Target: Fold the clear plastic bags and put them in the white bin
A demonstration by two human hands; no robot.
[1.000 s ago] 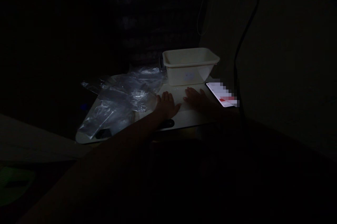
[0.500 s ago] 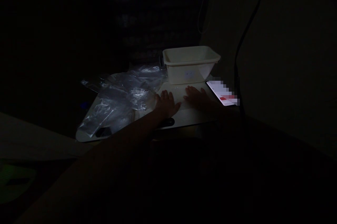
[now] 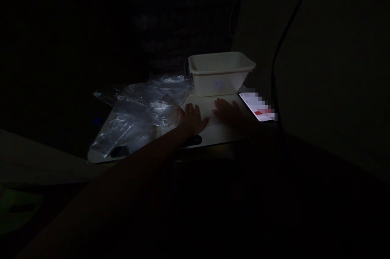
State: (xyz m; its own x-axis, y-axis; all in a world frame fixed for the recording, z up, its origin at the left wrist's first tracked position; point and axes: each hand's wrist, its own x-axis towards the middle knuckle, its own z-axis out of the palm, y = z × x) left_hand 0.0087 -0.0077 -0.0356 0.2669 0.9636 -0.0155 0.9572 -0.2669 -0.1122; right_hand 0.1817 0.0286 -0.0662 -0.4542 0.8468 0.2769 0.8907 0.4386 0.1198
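Observation:
My left hand (image 3: 191, 120) lies palm down on the white tabletop (image 3: 213, 135), fingers spread, at the right edge of a heap of clear plastic bags (image 3: 143, 106). To its right, my right hand (image 3: 226, 111) rests flat with its fingers apart. Something thin and see-through may lie under the hands, but the dim light hides it. A cream plastic tub (image 3: 216, 82) stands just beyond my hands, its inside mostly out of sight. Neither hand grips anything.
A lit phone (image 3: 256, 106) lies at the table's right edge. Dark cut-outs (image 3: 120, 152) show along the front edge. A black cable (image 3: 274, 62) hangs at the right, near the wall. Something green (image 3: 18, 210) is low on the left. Much of the room is dark.
Both hands hold the same flat pose on the table. The view has shifted very slightly; the bags, tub and phone stay where they were.

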